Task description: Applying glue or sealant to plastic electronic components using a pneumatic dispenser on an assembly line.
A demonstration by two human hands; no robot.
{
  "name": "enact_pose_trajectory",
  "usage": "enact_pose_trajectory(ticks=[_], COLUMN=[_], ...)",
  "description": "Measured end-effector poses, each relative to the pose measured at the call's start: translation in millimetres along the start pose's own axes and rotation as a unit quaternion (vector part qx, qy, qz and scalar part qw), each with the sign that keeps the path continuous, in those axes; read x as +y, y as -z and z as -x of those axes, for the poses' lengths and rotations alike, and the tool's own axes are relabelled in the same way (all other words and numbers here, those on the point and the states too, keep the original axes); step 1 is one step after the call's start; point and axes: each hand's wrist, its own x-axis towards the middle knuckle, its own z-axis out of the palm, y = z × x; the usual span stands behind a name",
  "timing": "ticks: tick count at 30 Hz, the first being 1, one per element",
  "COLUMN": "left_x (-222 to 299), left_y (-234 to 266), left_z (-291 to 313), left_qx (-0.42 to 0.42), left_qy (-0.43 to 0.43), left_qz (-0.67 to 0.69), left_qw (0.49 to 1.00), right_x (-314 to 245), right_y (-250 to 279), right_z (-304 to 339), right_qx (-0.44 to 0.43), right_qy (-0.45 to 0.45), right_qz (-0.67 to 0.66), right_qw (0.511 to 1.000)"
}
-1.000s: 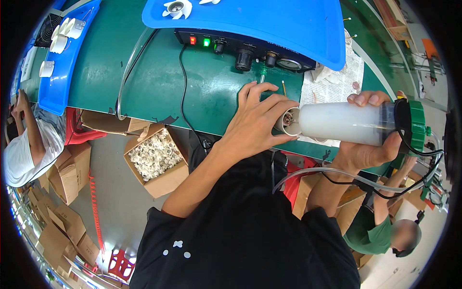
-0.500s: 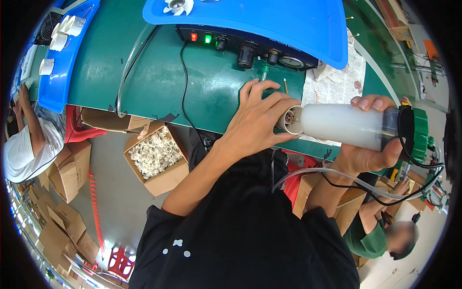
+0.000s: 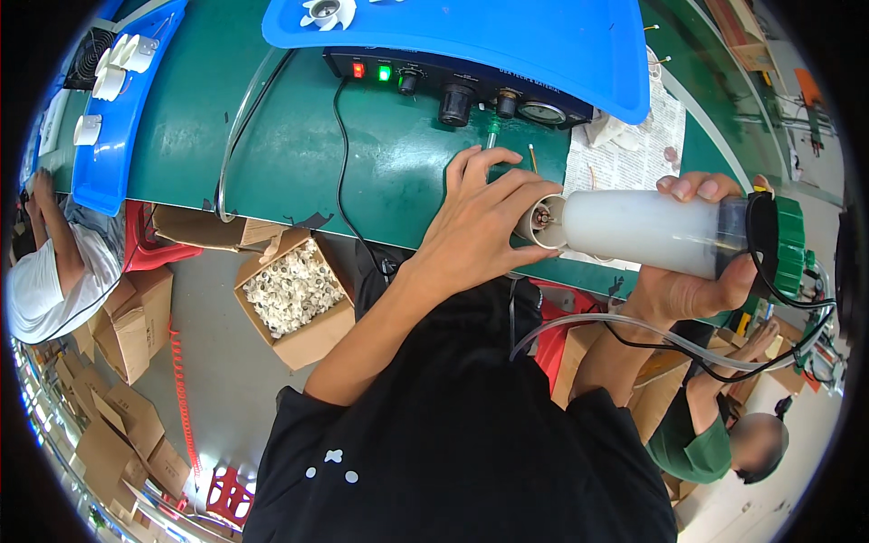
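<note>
My left hand (image 3: 480, 222) grips a short white cylindrical housing (image 3: 543, 221) between fingers and thumb. Its open end faces right and shows a copper-coloured part inside. In my right hand (image 3: 690, 288) lies a large dispensing syringe barrel (image 3: 625, 231) full of white material, held almost level. A green cap (image 3: 790, 241) closes its rear end, where a black cord and a clear hose (image 3: 615, 320) hang off. The syringe's tip points left into the mouth of the housing; whether it touches the inside I cannot tell.
A black dispenser controller (image 3: 453, 83) with knobs and a gauge sits beneath a blue tray (image 3: 507, 27). Newspaper (image 3: 665, 127) covers the bench at right. Another blue tray (image 3: 109, 172) bears white housings. A carton of small white parts (image 3: 299, 290) stands below; people sit at both sides.
The view has shifted slightly, and both hands keep the same grip on the housing and syringe. At the lower right, the other person's arm has moved a little.
</note>
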Motion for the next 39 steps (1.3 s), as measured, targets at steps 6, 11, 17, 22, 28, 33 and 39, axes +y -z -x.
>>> enact_pose_trajectory(ticks=[6,11,17,22,28,33,39], left_x=[2.1,2.0,6.4,12.3,13.6,12.7,14.1], left_y=[-0.2,1.6,-2.3,-7.9,-16.5,-18.7,-18.6], left_z=[-0.7,-1.4,3.4,4.1,4.3,4.8,4.8], left_qx=[-0.006,-0.013,-0.032,-0.075,-0.056,-0.067,-0.066], left_qy=[0.001,-0.004,-0.055,-0.062,-0.068,-0.074,-0.068], left_qz=[-0.003,-0.014,-0.073,-0.125,-0.165,-0.199,-0.192], left_qw=[1.0,1.0,0.995,0.987,0.982,0.975,0.977], right_x=[0.6,-2.1,-39.0,-32.5,-27.7,-26.4,-27.3], right_y=[0.2,-0.6,42.4,66.5,64.6,62.6,63.6], right_z=[1.7,2.5,7.2,13.4,17.7,19.5,19.7], right_qx=[0.005,0.016,0.109,0.135,0.115,0.111,0.111], right_qy=[0.0,0.001,0.016,0.021,0.028,0.028,0.016], right_qz=[0.002,-0.003,-0.108,0.046,0.058,0.052,0.046], right_qw=[1.0,1.0,0.988,0.99,0.991,0.992,0.993])
